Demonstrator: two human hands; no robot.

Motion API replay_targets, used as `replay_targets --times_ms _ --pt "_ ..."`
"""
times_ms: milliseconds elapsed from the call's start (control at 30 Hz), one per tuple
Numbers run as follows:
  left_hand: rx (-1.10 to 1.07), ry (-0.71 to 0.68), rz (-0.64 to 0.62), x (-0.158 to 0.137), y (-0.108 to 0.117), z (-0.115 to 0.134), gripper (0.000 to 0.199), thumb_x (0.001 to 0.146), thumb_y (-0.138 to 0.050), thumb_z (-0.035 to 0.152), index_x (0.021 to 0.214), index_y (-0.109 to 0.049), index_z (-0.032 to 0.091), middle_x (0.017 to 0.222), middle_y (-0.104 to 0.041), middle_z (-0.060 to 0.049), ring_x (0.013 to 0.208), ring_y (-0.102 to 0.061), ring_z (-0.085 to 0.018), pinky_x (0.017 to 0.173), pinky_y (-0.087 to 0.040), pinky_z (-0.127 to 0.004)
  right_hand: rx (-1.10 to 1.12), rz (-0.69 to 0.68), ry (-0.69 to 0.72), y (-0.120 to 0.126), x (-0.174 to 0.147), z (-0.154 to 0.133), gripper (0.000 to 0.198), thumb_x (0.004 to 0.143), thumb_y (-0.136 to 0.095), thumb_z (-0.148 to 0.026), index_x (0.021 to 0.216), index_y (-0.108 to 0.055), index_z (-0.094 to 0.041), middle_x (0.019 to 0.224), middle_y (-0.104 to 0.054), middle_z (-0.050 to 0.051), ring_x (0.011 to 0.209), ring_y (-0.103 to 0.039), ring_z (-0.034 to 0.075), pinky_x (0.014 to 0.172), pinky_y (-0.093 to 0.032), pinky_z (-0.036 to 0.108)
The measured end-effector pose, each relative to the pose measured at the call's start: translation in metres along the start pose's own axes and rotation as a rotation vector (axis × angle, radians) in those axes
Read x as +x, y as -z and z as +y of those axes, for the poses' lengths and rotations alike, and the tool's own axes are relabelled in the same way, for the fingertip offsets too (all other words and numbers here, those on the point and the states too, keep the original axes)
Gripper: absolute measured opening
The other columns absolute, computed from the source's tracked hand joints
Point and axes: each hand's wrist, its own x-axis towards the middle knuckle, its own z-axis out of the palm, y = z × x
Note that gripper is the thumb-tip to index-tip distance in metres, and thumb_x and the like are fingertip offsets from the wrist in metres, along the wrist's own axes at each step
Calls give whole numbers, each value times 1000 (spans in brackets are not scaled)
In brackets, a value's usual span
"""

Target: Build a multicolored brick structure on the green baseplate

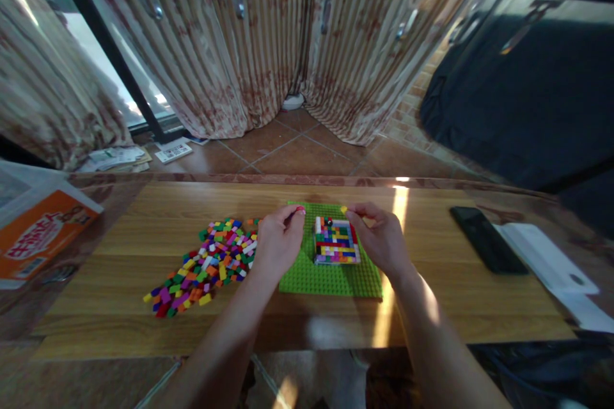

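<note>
A green studded baseplate (297, 275) lies on the wooden table, bearing a block of many-coloured toy bricks (336, 243). My left hand (281, 236) hovers over the plate's left edge, its thumb and forefinger pinched on a small red and pinkish brick (300, 209). To the right of the built block, my right hand (378, 236) pinches a small yellow brick (344, 209) between thumb and fingertip. Left of my left hand spreads a loose heap of coloured bricks (211, 262). My left hand covers part of the heap's right side.
A dark phone (487, 239) and a white flat object (547, 262) lie at the table's right. An orange and white box (43, 230) stands at the left. Curtains (268, 45) hang beyond the wooden table (432, 307).
</note>
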Motion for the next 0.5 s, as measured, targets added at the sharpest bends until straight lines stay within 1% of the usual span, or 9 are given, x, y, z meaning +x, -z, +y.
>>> replay_targets --times_ms 167,333,400,500 --pt "26 -3 -50 0 -1 2 29 88 -51 35 89 -73 16 64 -64 0 60 -57 -13 56 -41 -22 -69 -146 147 2 -3 -3 13 85 -61 -27 81 -72 -23 86 -71 4 83 -65 18 79 -51 36" --pt "30 -4 -68 0 -1 4 30 89 -51 34 94 -73 16 68 -66 -2 60 -58 -13 58 -42 -23 -79 -254 218 0 -4 -3 12 86 -61 -26 81 -72 -24 88 -71 4 85 -64 20 81 -50 38" --pt "41 -2 -79 -1 -1 6 29 88 -50 33 93 -74 16 67 -66 -2 59 -58 -13 57 -43 -23 -85 -265 225 -2 -5 -3 11 86 -63 -25 79 -72 -24 87 -70 4 85 -63 20 81 -49 38" --pt "63 -13 -90 -1 0 9 29 88 -51 33 90 -73 16 68 -68 -3 60 -59 -14 58 -44 -23 -108 -234 203 -6 -4 -3 10 84 -65 -25 76 -71 -25 84 -69 3 83 -62 20 80 -49 38"
